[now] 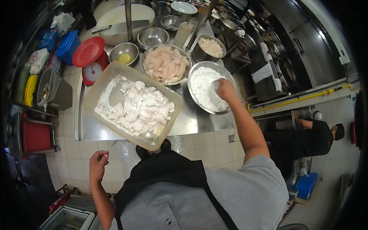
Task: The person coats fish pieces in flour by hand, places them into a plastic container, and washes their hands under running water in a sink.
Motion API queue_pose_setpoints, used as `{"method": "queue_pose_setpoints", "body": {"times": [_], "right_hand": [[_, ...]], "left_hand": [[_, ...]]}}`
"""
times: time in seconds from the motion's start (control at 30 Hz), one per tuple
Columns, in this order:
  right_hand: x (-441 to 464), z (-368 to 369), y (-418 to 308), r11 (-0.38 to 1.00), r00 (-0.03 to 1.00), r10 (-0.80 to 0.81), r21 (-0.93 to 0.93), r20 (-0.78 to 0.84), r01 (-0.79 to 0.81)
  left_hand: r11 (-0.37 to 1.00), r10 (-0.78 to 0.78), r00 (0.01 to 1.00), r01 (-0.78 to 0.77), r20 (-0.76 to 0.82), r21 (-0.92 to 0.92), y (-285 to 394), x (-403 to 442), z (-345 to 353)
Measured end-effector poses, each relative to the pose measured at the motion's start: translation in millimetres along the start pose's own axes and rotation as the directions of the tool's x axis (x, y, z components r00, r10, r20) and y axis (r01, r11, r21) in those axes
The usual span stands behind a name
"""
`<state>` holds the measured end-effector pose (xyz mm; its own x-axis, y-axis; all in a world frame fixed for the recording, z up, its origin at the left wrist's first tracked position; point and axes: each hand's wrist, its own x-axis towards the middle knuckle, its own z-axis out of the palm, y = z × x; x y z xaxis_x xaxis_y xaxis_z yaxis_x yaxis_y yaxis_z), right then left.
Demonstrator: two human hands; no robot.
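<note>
1. Head view: the right hand (225, 90) reaches into a metal bowl (214, 111) of white powder (201, 82), its fingers drawn in and their tips at the powder; whether it has hold of any, I cannot tell.
2. The left hand (99, 165) hangs beside the body, off the surface (191, 126), loosely curled with nothing visible in it (the palm is hidden).
3. The powder-coated pieces (142, 105) lie heaped in a plastic tub (161, 135), one corner jutting past the surface's near edge, presumably to bring them close to the body.
4. Behind, a wide bowl of bare pale pieces (166, 63) sits between tub and powder, probably so everything stays within arm's reach.
5. The red scale (92, 71) stands beyond the tub's left side, likely leaving the front free.
</note>
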<state>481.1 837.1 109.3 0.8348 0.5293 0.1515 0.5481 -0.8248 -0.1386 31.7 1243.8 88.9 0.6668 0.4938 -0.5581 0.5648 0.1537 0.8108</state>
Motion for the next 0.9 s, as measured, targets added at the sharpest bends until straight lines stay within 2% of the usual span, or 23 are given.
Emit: {"method": "queue_pose_setpoints", "body": {"times": [0.03, 0.1, 0.13, 0.17, 0.23, 0.27, 0.33, 0.37, 0.4, 0.43, 0.47, 0.53, 0.57, 0.6, 0.63, 0.67, 0.73, 0.77, 0.83, 0.87, 0.9], "right_hand": [[1.9, 1.1, 4.4, 1.000, 1.000, 0.001, 0.000, 0.002, -0.001], [3.8, 4.1, 10.9, 0.997, 0.974, 0.070, -0.033, 0.216, -0.064], [-0.6, 5.2, 10.0, 0.999, 0.999, -0.024, 0.049, 0.042, 0.022], [1.9, 4.6, 10.0, 0.998, 0.999, -0.033, 0.046, 0.040, 0.031], [4.6, 2.6, 10.4, 0.999, 0.987, 0.015, -0.051, 0.157, -0.007], [3.6, 3.9, 11.9, 0.999, 0.988, 0.016, -0.049, 0.156, -0.008], [10.3, 5.1, 14.0, 0.966, 0.944, 0.069, -0.258, 0.323, 0.018], [15.1, -6.6, -1.3, 0.965, 0.945, 0.055, -0.260, 0.322, 0.032], [18.1, -19.4, -16.4, 0.988, 0.965, 0.129, 0.053, 0.227, -0.145], [20.8, -33.5, -32.2, 0.885, 0.959, 0.228, 0.375, 0.167, -0.276], [23.2, -56.3, -64.0, 0.792, 0.947, 0.168, 0.534, 0.273, -0.294], [28.5, -56.3, -106.1, 0.542, 0.904, -0.009, 0.762, 0.428, -0.355], [35.9, -36.3, -118.3, 0.488, 0.880, -0.183, 0.818, 0.438, -0.305], [47.2, -29.0, -136.2, 0.685, 0.917, -0.284, 0.729, 0.279, -0.009], [63.6, -27.9, -163.2, 0.834, 0.928, -0.288, 0.538, 0.236, 0.122], [83.7, -5.2, -176.8, 0.908, 0.948, -0.248, 0.390, 0.201, 0.154], [123.7, 42.6, -194.0, 0.942, 0.944, -0.312, 0.161, 0.107, 0.294], [128.7, 48.1, -204.6, 0.941, 0.942, -0.318, 0.161, 0.107, 0.299], [140.3, 57.2, -223.1, 0.994, 0.956, -0.073, 0.097, 0.284, 0.047], [143.8, 62.5, -222.2, 0.989, 0.939, -0.032, 0.147, 0.343, -0.020], [143.4, 67.5, -218.5, 0.989, 0.935, -0.038, 0.148, 0.354, -0.016]], "left_hand": [[1.000, -0.002, 1.000, 0.002, 0.001, 0.001, -2.5, 0.8, -1.5], [1.000, 0.006, 1.000, -0.006, -0.005, -0.011, -7.6, 4.1, -5.9], [1.000, 0.010, 1.000, -0.011, -0.005, -0.013, -7.7, 5.1, -6.8], [1.000, 0.008, 1.000, -0.008, -0.013, -0.014, -9.4, 4.4, -6.9], [1.000, -0.002, 1.000, 0.002, -0.026, -0.018, -16.2, -0.1, -8.0], [1.000, -0.001, 1.000, 0.001, -0.021, -0.009, -20.5, 0.3, -8.6], [1.000, 0.009, 1.000, -0.009, -0.018, -0.009, -20.7, 3.6, -9.7], [1.000, 0.014, 0.999, -0.014, -0.034, -0.009, -21.9, 2.1, -10.2], [1.000, 0.012, 0.998, -0.013, -0.056, -0.013, -24.6, -1.3, -11.0], [1.000, 0.004, 0.997, -0.006, -0.072, -0.028, -26.5, -3.4, -11.0], [0.999, 0.010, 0.998, -0.013, -0.067, -0.036, -25.6, -2.7, -10.7], [0.999, 0.020, 0.998, -0.023, -0.065, -0.046, -22.3, 4.7, -6.8], [0.997, 0.074, 0.996, -0.076, -0.045, -0.030, -22.7, 12.2, -0.5], [0.992, 0.127, 0.992, -0.128, -0.023, -0.014, -19.7, 17.8, 5.3], [0.992, 0.128, 0.991, -0.128, -0.030, -0.018, -8.8, 22.3, 13.2], [0.994, 0.103, 0.995, -0.103, 0.010, -0.031, 5.5, 27.1, 23.8], [0.996, 0.079, 0.996, -0.077, 0.047, -0.049, 16.8, 32.6, 36.5], [0.992, 0.123, 0.991, -0.122, 0.061, -0.022, 16.8, 36.9, 41.1], [0.987, 0.162, 0.985, -0.163, 0.062, 0.003, 11.8, 43.2, 40.3], [0.985, 0.174, 0.984, -0.174, 0.023, -0.016, 4.0, 41.6, 37.5], [0.982, 0.183, 0.983, -0.184, -0.012, -0.034, -4.3, 38.1, 35.1]]}}
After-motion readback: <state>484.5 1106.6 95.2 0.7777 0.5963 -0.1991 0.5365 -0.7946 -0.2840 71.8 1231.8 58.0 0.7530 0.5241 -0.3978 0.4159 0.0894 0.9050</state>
